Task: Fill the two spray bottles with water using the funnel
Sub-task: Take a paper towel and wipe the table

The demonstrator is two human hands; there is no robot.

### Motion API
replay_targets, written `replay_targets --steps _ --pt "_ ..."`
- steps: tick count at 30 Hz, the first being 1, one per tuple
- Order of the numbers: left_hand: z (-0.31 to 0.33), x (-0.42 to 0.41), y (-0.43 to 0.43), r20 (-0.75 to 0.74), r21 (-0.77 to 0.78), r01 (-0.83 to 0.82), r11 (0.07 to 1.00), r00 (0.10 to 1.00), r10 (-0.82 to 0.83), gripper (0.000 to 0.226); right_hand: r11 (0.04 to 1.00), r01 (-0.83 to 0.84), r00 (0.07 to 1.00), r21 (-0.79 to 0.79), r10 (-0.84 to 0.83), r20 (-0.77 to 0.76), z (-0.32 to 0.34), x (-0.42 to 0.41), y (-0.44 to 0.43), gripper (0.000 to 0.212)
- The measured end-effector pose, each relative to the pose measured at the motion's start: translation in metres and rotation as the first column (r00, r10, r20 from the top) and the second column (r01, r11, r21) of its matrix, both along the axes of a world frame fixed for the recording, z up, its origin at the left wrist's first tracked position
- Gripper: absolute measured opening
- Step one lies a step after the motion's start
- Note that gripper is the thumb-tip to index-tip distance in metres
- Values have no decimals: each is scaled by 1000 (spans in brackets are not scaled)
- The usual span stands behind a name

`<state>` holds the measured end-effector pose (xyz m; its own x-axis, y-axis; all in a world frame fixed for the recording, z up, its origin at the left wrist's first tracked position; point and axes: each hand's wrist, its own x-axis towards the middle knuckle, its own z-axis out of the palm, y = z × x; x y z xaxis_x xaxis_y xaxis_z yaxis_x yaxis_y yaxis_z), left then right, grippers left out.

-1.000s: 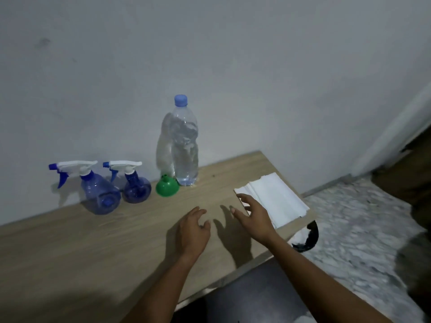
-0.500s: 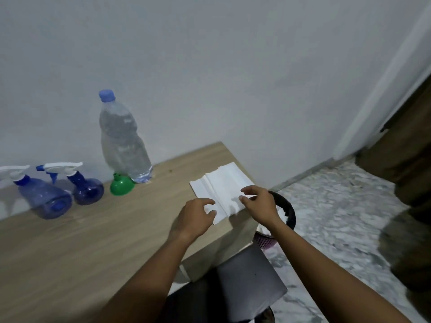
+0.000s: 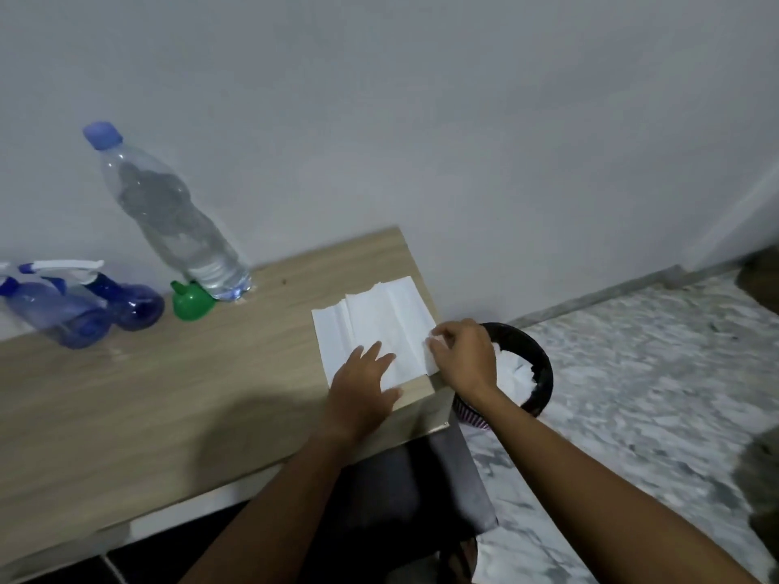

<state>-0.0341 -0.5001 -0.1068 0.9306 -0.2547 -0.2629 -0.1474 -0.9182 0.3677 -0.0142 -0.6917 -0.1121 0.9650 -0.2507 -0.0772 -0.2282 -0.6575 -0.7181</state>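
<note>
Pale wall backs a wooden worktop (image 3: 168, 394). Curled fingers (image 3: 436, 341) of the right hand (image 3: 463, 360) pinch the right edge of the top sheet of a stack of paper towels (image 3: 379, 318). The left hand (image 3: 362, 389) lies on the stack with its fingers straight, pressing it flat near the worktop's corner. The step appears to be peeling off one sheet, likely for drips. Peel slowly with the left hand's weight kept on the pile, so only one sheet lifts and none slides into the black bin (image 3: 543, 373) beside the edge. Well apart to the left stand the spray bottles (image 3: 63, 320), spray heads on, the green funnel (image 3: 192, 303) and the capped water bottle (image 3: 177, 221).
</note>
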Motion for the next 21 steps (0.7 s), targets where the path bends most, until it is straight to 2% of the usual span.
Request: replay_targets --steps 3,6,11,15,21 --pt "-3 2 0 9 -34 -29 999 1000 29 66 995 -102 993 -22 101 -54 -5 10 15 28" --pt "-2 3 1 -18 -66 -48 997 999 47 64 989 -132 990 -68 128 -61 -7 11 25 35" --pt "-4 -2 3 -4 -167 -106 980 994 107 69 990 -127 991 -60 123 -61 -4 17 28 11" --pt "-4 -6 4 28 -238 -168 957 983 180 85 992 -129 991 7 129 -29 -1 17 31 7" --pt "-4 -2 3 10 -248 -251 936 965 261 101 982 -152 988 108 153 -4 2 14 33 3"
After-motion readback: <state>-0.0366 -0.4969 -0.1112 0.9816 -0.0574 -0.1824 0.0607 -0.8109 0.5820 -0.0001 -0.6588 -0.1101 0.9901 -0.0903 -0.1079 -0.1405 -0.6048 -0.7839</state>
